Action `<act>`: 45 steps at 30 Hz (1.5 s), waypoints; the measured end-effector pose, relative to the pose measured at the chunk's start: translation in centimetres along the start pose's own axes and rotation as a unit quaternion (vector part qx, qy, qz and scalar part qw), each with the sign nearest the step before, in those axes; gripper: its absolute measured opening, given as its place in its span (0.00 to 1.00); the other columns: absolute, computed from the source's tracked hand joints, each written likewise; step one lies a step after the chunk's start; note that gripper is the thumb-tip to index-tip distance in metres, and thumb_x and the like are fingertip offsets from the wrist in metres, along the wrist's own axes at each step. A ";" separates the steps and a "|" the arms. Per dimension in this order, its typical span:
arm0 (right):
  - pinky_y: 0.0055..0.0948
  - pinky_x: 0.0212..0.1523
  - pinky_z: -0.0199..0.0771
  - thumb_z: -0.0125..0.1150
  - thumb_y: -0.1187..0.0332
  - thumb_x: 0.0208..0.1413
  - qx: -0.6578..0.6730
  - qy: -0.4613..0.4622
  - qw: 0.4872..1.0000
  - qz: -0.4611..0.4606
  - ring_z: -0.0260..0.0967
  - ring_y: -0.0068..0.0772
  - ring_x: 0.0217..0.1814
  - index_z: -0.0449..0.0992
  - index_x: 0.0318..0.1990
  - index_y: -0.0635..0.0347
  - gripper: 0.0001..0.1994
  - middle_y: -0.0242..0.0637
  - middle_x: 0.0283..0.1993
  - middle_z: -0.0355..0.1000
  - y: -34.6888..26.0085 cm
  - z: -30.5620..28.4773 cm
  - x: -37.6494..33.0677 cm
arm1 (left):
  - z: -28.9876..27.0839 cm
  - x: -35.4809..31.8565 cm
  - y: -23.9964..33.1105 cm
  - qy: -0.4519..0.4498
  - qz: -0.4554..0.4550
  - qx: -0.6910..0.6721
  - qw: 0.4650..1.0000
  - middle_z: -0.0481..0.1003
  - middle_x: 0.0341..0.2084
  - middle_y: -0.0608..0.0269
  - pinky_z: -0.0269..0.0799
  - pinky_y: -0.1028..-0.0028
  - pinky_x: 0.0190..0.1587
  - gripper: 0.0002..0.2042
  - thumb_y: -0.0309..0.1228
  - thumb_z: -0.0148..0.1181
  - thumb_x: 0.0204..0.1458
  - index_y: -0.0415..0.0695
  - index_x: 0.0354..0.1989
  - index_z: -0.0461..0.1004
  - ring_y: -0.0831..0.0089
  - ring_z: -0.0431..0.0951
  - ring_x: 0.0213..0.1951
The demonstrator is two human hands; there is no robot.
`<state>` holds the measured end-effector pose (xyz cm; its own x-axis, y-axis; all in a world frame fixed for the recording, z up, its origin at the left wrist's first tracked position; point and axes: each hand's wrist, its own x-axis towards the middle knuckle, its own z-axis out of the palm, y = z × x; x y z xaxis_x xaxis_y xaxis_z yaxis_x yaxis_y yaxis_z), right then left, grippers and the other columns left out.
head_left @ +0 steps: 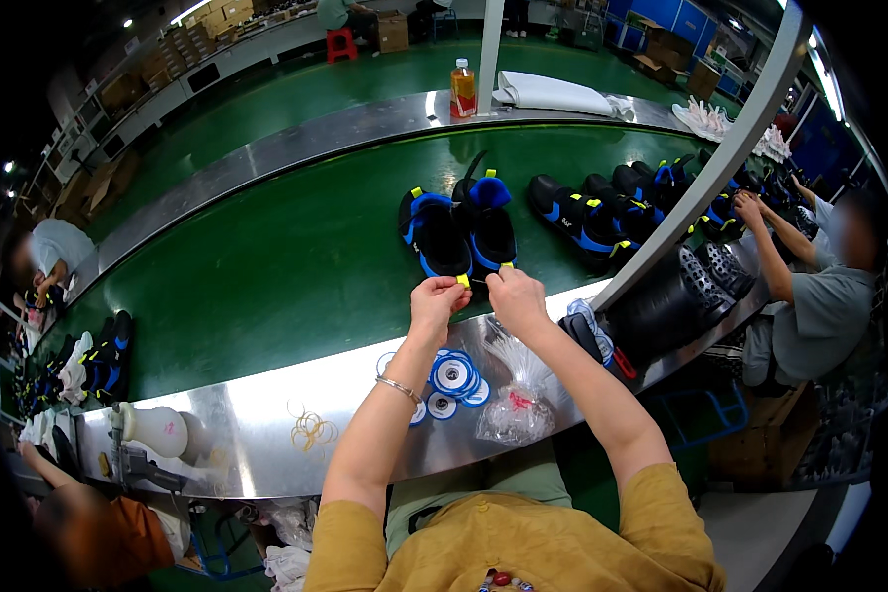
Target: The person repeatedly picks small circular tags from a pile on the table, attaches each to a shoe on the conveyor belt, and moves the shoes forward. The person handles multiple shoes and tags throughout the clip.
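- A crinkled clear-plastic bag (516, 418) is lying below the right hand (517, 299).
- Flat, round blue-and-white discs (453, 374) are overlapping below both hands.
- The left hand (433, 302) is pinching the yellow heel tab (463, 281) of a black-and-blue shoe (434, 235); the right is curling beside the matching shoe's (491, 237) heel, but I cannot tell whether it is grasping anything.
- Both shoes are standing just beyond the hands, on a smooth green surface (296, 266).

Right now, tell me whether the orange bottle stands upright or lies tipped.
Upright: the bottle stands on the metal ledge, its white cap uppermost.
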<state>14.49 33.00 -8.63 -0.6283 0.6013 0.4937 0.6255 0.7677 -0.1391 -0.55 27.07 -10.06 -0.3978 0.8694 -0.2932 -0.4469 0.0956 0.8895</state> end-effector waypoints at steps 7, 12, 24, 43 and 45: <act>0.36 0.28 0.72 0.57 0.74 0.45 0.033 0.042 0.998 -0.033 0.70 0.39 0.33 0.70 0.26 0.57 0.02 0.37 0.27 0.65 -0.4 0.4 0.4 | -0.4 -0.3 0.1 -0.001 0.015 -0.008 1.000 0.77 0.30 0.56 0.76 0.80 0.35 0.05 0.23 0.56 0.55 0.34 0.37 0.71 0.74 0.78 0.30; 0.34 0.28 0.73 0.56 0.73 0.44 0.041 0.022 0.998 -0.045 0.70 0.38 0.34 0.70 0.27 0.58 0.02 0.37 0.30 0.66 -1.4 0.5 1.0 | -0.1 -0.6 0.7 0.015 0.032 0.027 0.999 0.77 0.28 0.56 0.76 0.80 0.30 0.04 0.23 0.57 0.54 0.34 0.34 0.72 0.75 0.78 0.27; 0.34 0.39 0.71 0.46 0.79 0.56 0.417 0.019 0.905 0.081 0.70 0.45 0.37 0.68 0.42 0.69 0.08 0.47 0.40 0.67 -1.2 0.3 1.7 | -2.3 -1.5 3.7 0.041 0.206 0.158 0.965 0.76 0.28 0.67 0.69 0.84 0.27 0.03 0.25 0.56 0.55 0.40 0.33 0.74 0.83 0.74 0.30; 0.14 0.22 0.59 0.58 0.70 0.56 0.653 -0.097 0.702 0.269 0.62 0.13 0.25 0.74 0.41 0.63 0.08 0.29 0.33 0.71 -2.1 -0.9 4.2 | -1.6 -1.1 2.8 -0.072 0.163 0.119 0.977 0.73 0.26 0.65 0.66 0.84 0.25 0.02 0.24 0.51 0.58 0.40 0.34 0.68 0.83 0.69 0.24; 0.14 0.23 0.59 0.59 0.70 0.55 0.651 -0.098 0.711 0.248 0.62 0.12 0.26 0.76 0.40 0.62 0.07 0.28 0.31 0.71 -2.8 -0.7 4.5 | -1.7 -1.2 2.9 -0.073 0.159 0.123 0.977 0.73 0.25 0.65 0.66 0.84 0.25 0.02 0.24 0.51 0.58 0.40 0.34 0.68 0.83 0.69 0.24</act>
<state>10.27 33.43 -5.38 -0.6120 0.7909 -0.0042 -0.0864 -0.0722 -0.9936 -2.76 25.50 -7.72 -0.3580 0.9325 0.0489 -0.1052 -0.0923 0.9902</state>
